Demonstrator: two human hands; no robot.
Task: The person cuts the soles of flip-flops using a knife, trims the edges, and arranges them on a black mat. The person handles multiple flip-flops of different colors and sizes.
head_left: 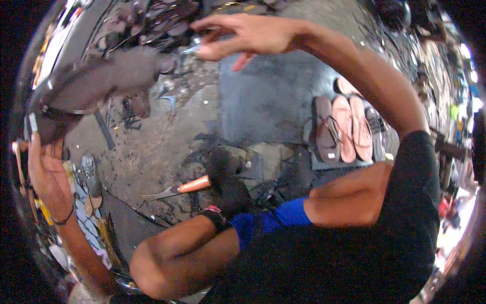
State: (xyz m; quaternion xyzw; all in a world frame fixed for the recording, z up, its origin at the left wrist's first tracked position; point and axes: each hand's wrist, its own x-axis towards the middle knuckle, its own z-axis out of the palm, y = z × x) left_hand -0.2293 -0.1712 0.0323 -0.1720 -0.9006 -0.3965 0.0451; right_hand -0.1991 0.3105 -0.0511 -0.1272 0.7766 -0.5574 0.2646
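At the far left, my left hand (pixel 52 175) grips the lower end of a large, floppy dark brown sheet (pixel 101 83), which is raised and smeared by motion. Fingers and thumb lie against its edge; part of the grip is hidden. My right hand (pixel 248 38) reaches across the top of the view with its fingers spread, above the far edge of a flat black mat (pixel 268 101). A small shiny bluish thing shows by its fingertips; whether they touch it I cannot tell. On the floor before me lies a knife (pixel 190 186) with an orange-brown handle.
Pink and dark brown sandals (pixel 344 129) sit in a row right of the mat. A heap of dark footwear pieces (pixel 162 23) lies at the far side. Dark scraps (pixel 131 114) litter the floor. A grey shoe (pixel 90 177) stands near my left forearm.
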